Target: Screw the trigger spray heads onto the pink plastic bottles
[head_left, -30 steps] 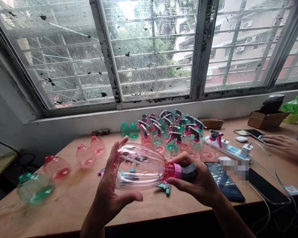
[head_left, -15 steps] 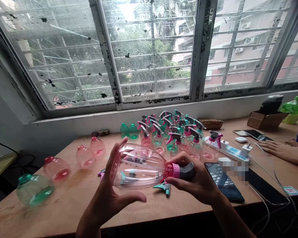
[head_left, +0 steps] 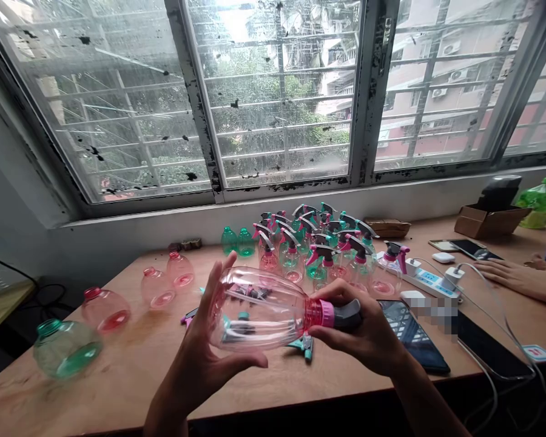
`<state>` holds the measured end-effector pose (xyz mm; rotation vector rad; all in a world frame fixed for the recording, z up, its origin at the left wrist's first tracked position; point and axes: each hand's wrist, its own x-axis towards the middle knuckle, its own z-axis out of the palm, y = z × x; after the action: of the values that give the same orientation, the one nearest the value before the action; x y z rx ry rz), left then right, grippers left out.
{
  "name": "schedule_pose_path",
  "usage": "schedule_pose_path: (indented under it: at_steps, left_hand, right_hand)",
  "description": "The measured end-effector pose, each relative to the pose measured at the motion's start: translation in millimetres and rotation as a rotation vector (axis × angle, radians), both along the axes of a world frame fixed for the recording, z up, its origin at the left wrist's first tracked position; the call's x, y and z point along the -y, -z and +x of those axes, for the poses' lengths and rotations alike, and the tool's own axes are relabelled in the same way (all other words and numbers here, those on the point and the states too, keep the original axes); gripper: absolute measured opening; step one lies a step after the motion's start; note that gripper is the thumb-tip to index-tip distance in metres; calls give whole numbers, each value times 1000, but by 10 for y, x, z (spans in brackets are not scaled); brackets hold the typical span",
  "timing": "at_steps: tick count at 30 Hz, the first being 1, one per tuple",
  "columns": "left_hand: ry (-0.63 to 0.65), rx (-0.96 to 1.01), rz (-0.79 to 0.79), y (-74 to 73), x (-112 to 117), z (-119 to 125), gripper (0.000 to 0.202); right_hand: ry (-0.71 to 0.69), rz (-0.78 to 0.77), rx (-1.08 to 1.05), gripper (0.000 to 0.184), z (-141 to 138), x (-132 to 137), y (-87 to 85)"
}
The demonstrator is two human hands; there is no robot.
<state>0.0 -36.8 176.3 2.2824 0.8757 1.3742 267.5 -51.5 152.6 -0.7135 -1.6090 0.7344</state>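
A clear pink spray bottle (head_left: 259, 309) lies sideways in the air above the wooden table (head_left: 131, 358). My left hand (head_left: 200, 358) cups its base, fingers wrapped round the body. My right hand (head_left: 368, 334) is closed round the grey spray head and pink collar (head_left: 326, 313) at the bottle's neck. Loose trigger heads (head_left: 304, 345) lie on the table just under the bottle.
Several finished spray bottles (head_left: 318, 249) stand in a cluster near the window. Capless pink bottles (head_left: 105, 308) and a green one (head_left: 66, 349) lie at the left. Phones (head_left: 414, 334), a power strip (head_left: 430, 280) and cables sit at the right, where another person's hand (head_left: 512, 273) rests.
The bottle and both hands have barely shifted. My right hand has turned slightly on the collar. The other person's hand at the right has drawn back a little.
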Motion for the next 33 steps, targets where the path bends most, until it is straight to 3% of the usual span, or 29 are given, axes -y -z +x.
schedule_pose_path:
  at_steps: [4,9,11,16,20,27,33]
  left_hand:
    - [-42,-10,-32,-20,23,15,111]
    - [48,54,76,29,6,29,104]
    - [67,26,96,52,-12,26,104]
    - [16,4,113,39,-18,21,125]
    - [-25,-31,106,-11,27,16,112]
    - [135,18,152,21,4,-19,100]
    - [29,28,-31,19,12,5,113]
  right_hand:
    - [-24,-14,-53,31,16,1,-7]
    - [-100,-58,-147,24,33,17,-41]
    - [-100,-62,-133,25,32,18,-42]
    - [-18,-16,-47,30,14,-3,-2]
    - [-21,-4,2,32,9,-20,23]
    - [-52,-30,-16,32,30,-2,28]
    - [-4,-12,12,31,32,8,26]
